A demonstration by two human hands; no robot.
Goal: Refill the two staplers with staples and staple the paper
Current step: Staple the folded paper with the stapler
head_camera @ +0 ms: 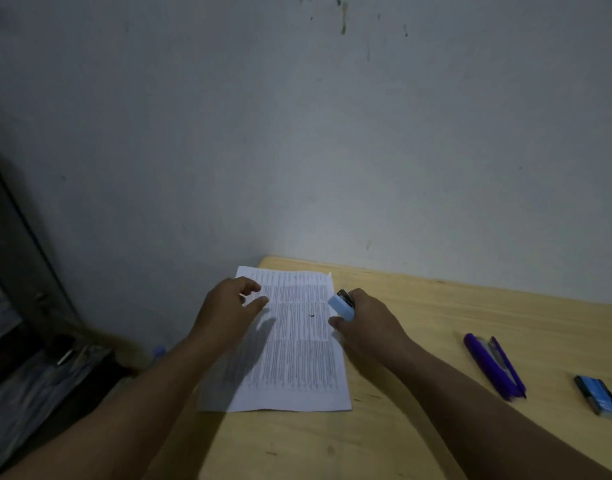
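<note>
A printed paper sheet [297, 341] lies on the wooden table [418, 323], its left part hanging past the table's left edge. My right hand [366, 323] grips a light blue stapler [342, 305] at the sheet's upper right edge. Fingers apart, my left hand [230, 308] hovers over the paper's upper left part and holds nothing. A small dark speck, maybe a staple [312, 315], lies mid-sheet. A purple stapler [493, 367] lies swung open on the table to the right.
A blue staple box [599, 394] sits near the right edge of the view. A grey wall stands right behind the table. Left of the table, lower down, are dark cluttered things [38, 358] and a bottle cap [158, 351].
</note>
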